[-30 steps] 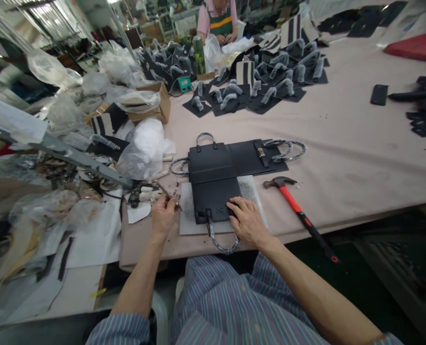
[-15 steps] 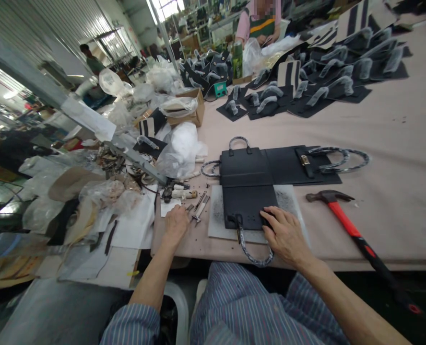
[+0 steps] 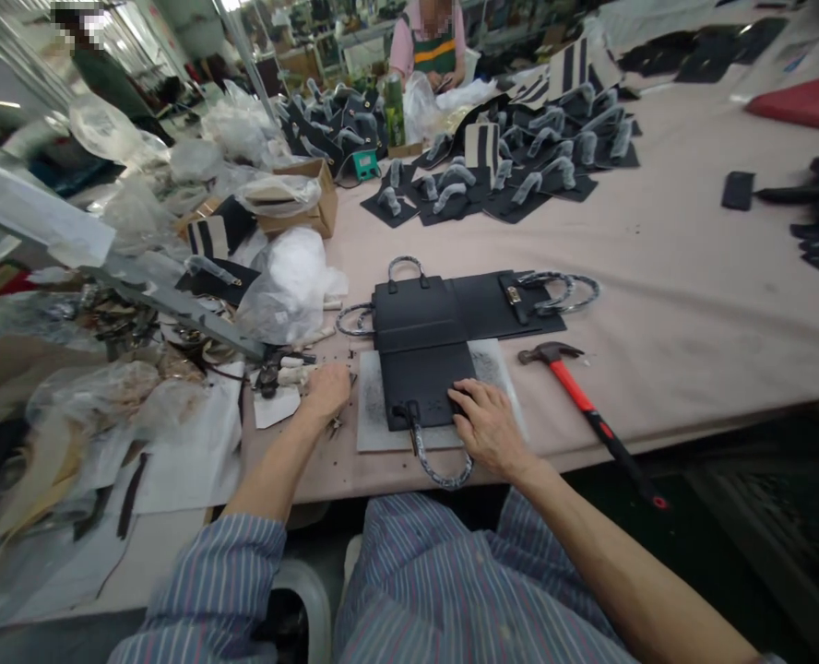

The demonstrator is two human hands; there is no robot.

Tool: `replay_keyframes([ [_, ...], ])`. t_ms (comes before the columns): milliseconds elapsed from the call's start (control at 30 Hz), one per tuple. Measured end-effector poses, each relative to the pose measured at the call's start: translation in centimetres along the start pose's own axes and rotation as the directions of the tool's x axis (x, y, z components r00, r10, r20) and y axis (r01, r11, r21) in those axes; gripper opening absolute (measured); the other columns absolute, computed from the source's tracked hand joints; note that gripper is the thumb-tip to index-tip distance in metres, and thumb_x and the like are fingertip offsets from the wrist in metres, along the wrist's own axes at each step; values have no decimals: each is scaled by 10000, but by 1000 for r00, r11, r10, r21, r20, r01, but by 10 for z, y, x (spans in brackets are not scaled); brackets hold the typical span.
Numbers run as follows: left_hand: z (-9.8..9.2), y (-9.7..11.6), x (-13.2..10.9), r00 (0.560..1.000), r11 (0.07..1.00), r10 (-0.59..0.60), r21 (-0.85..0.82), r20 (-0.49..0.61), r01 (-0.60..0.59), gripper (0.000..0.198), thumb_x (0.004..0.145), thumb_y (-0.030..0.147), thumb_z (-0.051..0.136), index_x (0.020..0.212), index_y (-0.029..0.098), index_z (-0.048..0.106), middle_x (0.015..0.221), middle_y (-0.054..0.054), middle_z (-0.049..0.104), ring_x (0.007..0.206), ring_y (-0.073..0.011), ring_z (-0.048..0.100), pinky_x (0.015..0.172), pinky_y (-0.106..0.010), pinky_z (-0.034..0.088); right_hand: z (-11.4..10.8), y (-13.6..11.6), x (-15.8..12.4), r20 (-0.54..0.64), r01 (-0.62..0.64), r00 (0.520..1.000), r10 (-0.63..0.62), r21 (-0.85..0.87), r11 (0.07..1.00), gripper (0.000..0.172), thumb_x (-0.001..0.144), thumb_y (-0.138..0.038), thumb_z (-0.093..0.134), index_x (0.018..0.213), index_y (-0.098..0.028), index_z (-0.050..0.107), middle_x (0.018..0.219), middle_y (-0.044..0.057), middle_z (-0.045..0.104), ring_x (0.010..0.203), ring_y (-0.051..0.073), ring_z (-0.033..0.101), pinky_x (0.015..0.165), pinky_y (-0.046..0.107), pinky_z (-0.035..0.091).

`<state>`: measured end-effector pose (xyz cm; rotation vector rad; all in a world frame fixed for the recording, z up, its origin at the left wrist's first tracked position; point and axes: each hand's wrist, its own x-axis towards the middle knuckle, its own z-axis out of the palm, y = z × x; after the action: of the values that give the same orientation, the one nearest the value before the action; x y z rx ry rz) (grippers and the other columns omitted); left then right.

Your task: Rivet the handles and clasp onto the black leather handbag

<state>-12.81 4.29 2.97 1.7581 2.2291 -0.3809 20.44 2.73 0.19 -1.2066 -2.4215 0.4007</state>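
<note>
A black leather bag panel (image 3: 420, 369) lies folded out on a speckled white board (image 3: 372, 420), with small holes near its front edge. A plastic-wrapped bag handle (image 3: 444, 480) loops off that edge. One end of it sits at the panel's front left; the other runs under my right hand (image 3: 489, 424), whose bent fingers close on it at the panel's front right corner. To the left, my left hand (image 3: 327, 392) is curled down over the metal tools, whose tips (image 3: 337, 424) poke out beside it. Its fingertips are hidden, so what they hold cannot be made out.
A claw hammer (image 3: 582, 397) with a red and black grip lies right, its end past the table edge. More black panels with wrapped handles (image 3: 451, 198) pile up at the back. Plastic bags (image 3: 289, 286) and a cardboard box (image 3: 323, 203) stand left. A co-worker (image 3: 433, 51) sits beyond.
The view has swung to the right, so everything sits further left. My left hand has moved onto the metal tools and now covers most of them. My right hand stays at the panel corner.
</note>
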Motion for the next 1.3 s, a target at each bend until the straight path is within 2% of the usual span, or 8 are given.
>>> replay_keyframes([
  [133, -6, -4, -6, 997, 998, -64, -21, -34, 63, 324, 827, 171, 468, 1032, 66, 695, 1085, -281, 717, 1092, -416, 684, 892, -505, 550, -2, -2, 1, 5, -15, 1000, 15, 11, 1000, 383, 949, -236, 521, 1321, -191, 598, 1408, 109, 566, 1336, 304, 450, 1148, 511, 319],
  [233, -16, -1, -15, 973, 908, -204, -392, -112, 145, 214, 800, 224, 521, 921, 120, 664, 946, -201, 741, 950, -359, 725, 820, -471, 578, -2, -2, 1, 3, -19, 1000, 19, 21, 1000, 382, 946, -238, 523, 1318, -201, 600, 1407, 107, 566, 1339, 304, 450, 1149, 514, 314],
  [267, -20, 5, -20, 965, 777, -240, -617, -108, 124, 207, 794, 246, 546, 939, 135, 644, 890, -151, 740, 884, -320, 734, 788, -447, 589, -2, -2, 1, 2, -22, 1000, 22, 23, 999, 383, 945, -240, 523, 1319, -204, 600, 1407, 107, 566, 1340, 304, 449, 1150, 515, 312],
  [333, -22, 26, -31, 977, 328, -207, -944, -47, 24, 321, 766, 294, 631, 1057, 163, 600, 810, -51, 722, 767, -243, 736, 722, -384, 600, -2, -2, 0, 2, -28, 1000, 28, 24, 999, 385, 944, -243, 524, 1320, -207, 601, 1407, 106, 566, 1346, 305, 444, 1152, 516, 307],
  [400, -18, 56, -41, 997, -88, -72, -996, -3, -9, 519, 707, 339, 744, 1167, 184, 561, 790, 3, 710, 735, -205, 736, 697, -340, 600, -2, -2, 1, 7, -29, 1000, 29, 20, 999, 388, 945, -242, 521, 1323, -203, 599, 1409, 108, 565, 1351, 307, 438, 1153, 517, 304],
  [500, -3, 101, -48, 998, -295, 60, -956, -10, 8, 587, 648, 354, 837, 1151, 168, 600, 797, 4, 718, 787, -181, 744, 745, -298, 587, -4, -2, 1, 19, -29, 999, 28, 17, 999, 396, 941, -239, 520, 1328, -200, 595, 1412, 108, 566, 1351, 308, 437, 1155, 520, 301],
  [633, 18, 127, -44, 995, -220, 24, -971, -100, -93, 384, 682, 342, 832, 958, 151, 646, 781, -7, 727, 779, -155, 738, 787, -278, 565, -6, -4, 2, 25, -35, 999, 35, 8, 999, 400, 938, -230, 519, 1329, -193, 590, 1415, 105, 567, 1352, 308, 434, 1159, 524, 291],
  [1300, 28, 121, -42, 975, -33, 64, -976, -215, -213, 158, 794, 273, 709, 867, 178, 605, 801, -7, 727, 780, -155, 734, 794, -302, 580, -8, -5, 1, 33, -50, 998, 48, 32, 998, 400, 947, -241, 523, 1342, -200, 576, 1428, 99, 557, 1368, 306, 425, 1172, 522, 281],
])
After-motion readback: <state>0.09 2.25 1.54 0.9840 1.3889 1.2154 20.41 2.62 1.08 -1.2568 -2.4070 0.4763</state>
